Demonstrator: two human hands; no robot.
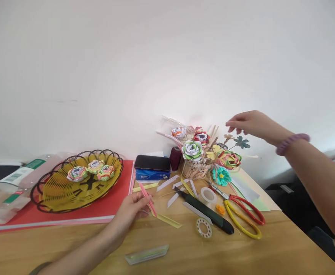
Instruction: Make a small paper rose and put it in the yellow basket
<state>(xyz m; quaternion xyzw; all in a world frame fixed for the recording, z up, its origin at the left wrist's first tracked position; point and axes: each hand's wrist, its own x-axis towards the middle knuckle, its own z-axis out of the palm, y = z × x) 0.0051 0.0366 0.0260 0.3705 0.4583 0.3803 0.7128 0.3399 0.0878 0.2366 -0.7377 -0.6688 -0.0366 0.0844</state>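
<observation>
My left hand (133,214) is closed, pinching a folded pink paper strip (148,199) between thumb and fingers. From its lower end a pale yellow strip (169,221) slants off to the right over the table. Raised at the right is my right hand (249,121), with a purple band on the wrist. Its fingers are loosely bent and partly apart, and I see nothing in them. Below it stands a woven pot (194,170) of paper flowers, thin sticks and a dark green clover-like flower (242,142), which is nearest to that hand.
A yellow basket (61,200) with paper roses rests on red paper (124,181) at the left. Behind my left hand, a phone (152,162) lies on a blue tissue pack (152,175). A black-green cutter (209,212), scissors (243,219), tape rolls (204,228) and loose strips are spread rightward.
</observation>
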